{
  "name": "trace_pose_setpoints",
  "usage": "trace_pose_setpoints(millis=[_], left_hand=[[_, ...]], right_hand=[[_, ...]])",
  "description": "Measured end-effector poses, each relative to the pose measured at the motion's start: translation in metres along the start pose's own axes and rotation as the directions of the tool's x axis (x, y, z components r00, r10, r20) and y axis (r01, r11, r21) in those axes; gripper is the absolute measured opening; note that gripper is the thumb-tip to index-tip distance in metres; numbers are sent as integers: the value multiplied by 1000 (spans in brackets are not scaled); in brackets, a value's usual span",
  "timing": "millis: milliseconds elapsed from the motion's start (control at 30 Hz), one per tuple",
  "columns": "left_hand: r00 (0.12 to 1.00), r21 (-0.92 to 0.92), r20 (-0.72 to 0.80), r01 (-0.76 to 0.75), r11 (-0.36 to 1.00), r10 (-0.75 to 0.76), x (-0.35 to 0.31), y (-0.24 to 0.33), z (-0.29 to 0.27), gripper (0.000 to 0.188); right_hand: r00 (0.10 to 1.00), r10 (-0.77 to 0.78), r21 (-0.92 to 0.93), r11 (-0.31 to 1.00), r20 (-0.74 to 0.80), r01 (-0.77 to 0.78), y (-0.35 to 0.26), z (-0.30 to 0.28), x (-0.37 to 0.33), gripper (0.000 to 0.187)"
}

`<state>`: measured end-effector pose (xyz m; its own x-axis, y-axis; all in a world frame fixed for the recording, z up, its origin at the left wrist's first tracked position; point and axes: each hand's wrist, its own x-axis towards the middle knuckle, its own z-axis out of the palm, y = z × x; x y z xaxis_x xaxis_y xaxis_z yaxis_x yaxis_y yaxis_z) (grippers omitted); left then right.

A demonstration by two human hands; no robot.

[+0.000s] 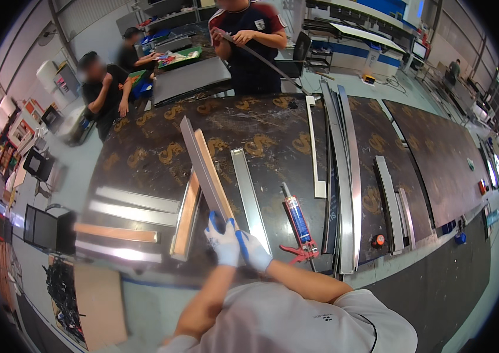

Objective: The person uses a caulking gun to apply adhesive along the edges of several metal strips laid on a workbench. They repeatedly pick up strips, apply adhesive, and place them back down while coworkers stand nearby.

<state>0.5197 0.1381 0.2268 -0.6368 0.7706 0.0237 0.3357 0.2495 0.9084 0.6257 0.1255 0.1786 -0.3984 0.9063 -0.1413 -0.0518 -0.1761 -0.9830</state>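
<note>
My left hand (pixel 223 238), in a white glove with blue fingers, grips the near end of a long grey metal channel (pixel 197 154). A pale wooden strip (pixel 212 167) runs along the channel's right side. My right hand (pixel 253 249), gloved the same way, closes on the near end of the same pair; its fingertips are partly hidden. The far end is raised above the table. Beneath and to the left lies another metal channel with a wooden strip (pixel 187 213) in it. An open silver channel (pixel 249 191) lies just right of my hands.
A caulking gun (pixel 301 226) with a red handle and blue cartridge lies to the right, before long metal strips (pixel 346 194). Several flat strips (pixel 134 215) lie at left on the dark table (pixel 143 126). A tape measure (pixel 378 240) is farther right. A co-worker (pixel 249 47) stands across the table.
</note>
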Motion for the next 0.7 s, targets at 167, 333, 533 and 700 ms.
trace_pose_setpoints(millis=[167, 333, 533, 700], left_hand=[[998, -159, 18, 59, 986, -57, 3, -34, -7, 60], [944, -281, 316, 192, 940, -99, 23, -99, -64, 51], [860, -95, 481, 246, 965, -172, 44, -152, -95, 44], [821, -111, 522, 333, 936, -230, 68, -140, -111, 39]], right_hand=[[950, 191, 125, 978, -246, -164, 4, -24, -15, 45], [839, 301, 294, 939, -454, -179, 22, -112, 77, 36], [911, 205, 508, 861, -358, 6, -17, -214, 282, 48], [827, 329, 546, 837, -456, -32, -26, -257, 455, 44]])
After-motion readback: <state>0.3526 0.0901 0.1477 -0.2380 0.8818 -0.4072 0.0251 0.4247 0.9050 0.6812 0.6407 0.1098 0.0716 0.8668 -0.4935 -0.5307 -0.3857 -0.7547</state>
